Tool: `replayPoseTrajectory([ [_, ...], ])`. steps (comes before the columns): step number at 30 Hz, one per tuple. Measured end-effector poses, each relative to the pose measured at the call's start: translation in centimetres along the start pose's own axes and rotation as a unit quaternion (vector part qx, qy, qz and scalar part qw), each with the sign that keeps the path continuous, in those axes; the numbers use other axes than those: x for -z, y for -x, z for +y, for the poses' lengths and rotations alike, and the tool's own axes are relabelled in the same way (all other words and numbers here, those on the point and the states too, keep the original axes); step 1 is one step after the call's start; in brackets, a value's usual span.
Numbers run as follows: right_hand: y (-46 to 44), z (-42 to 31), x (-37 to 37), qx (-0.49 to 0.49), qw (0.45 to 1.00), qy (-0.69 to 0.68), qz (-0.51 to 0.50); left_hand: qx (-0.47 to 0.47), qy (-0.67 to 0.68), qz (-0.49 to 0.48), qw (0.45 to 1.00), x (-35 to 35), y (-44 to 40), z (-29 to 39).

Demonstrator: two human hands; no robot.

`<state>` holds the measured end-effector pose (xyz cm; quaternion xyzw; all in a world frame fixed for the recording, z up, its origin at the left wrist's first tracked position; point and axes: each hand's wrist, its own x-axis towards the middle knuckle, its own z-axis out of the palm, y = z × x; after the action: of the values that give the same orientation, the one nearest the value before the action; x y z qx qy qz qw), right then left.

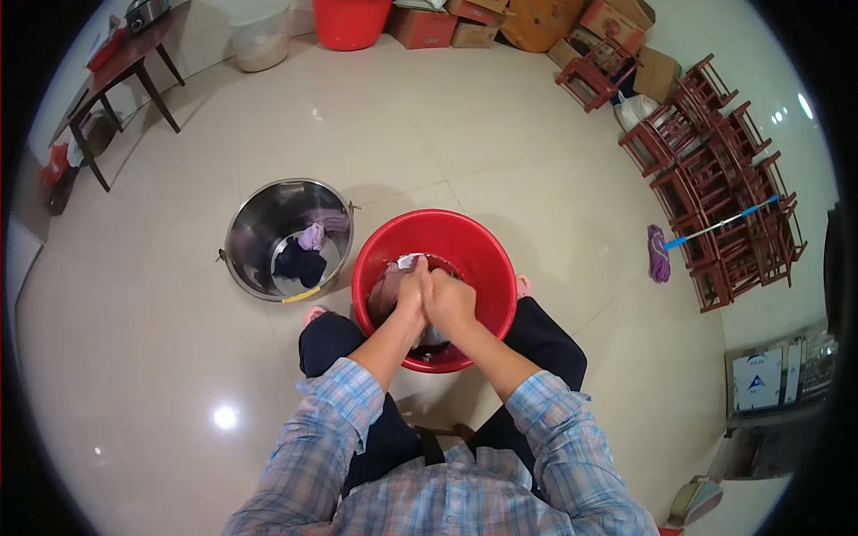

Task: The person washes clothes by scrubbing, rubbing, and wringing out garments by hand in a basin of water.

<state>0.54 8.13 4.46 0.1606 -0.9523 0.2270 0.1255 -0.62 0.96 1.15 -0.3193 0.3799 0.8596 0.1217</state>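
My left hand [412,295] and my right hand [450,301] press together, fingers closed, over a red plastic basin [492,268] between my knees. What they hold, if anything, is hidden between them. A bit of white cloth [409,261] shows just beyond the fingers; I cannot tell whether it is gripped. Brownish-pink cloth [384,291] lies in the basin beside my left hand. Below the wrists, dark water [427,354] and some pale cloth are partly visible.
Left of the basin stands a metal bucket [243,234] holding dark cloth [299,265] and lilac cloth [312,237]. A mop [660,254] leans against stacked wooden stools [706,188] at right. Cardboard boxes [424,29] and a red tub [350,22] stand at the back.
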Motion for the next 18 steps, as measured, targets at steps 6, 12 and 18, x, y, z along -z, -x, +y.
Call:
replayPoseTrajectory([
  [6, -2.1, 5.2, -0.3, -0.150, 0.987, -0.028, -0.047, 0.065, -0.018, -0.059, 0.996, -0.2, 0.2, -0.6],
  [12, -4.9, 6.6, 1.7, -0.174, 0.964, -0.183, -0.086, 0.067, -0.075, -0.273, 0.957, -0.3, 1.9, 1.5],
  [18, -1.9, 8.9, -0.9, -0.221, 0.919, -0.301, 0.129, 0.092, 0.051, -0.244, 0.964, 0.0, 2.3, 1.4],
])
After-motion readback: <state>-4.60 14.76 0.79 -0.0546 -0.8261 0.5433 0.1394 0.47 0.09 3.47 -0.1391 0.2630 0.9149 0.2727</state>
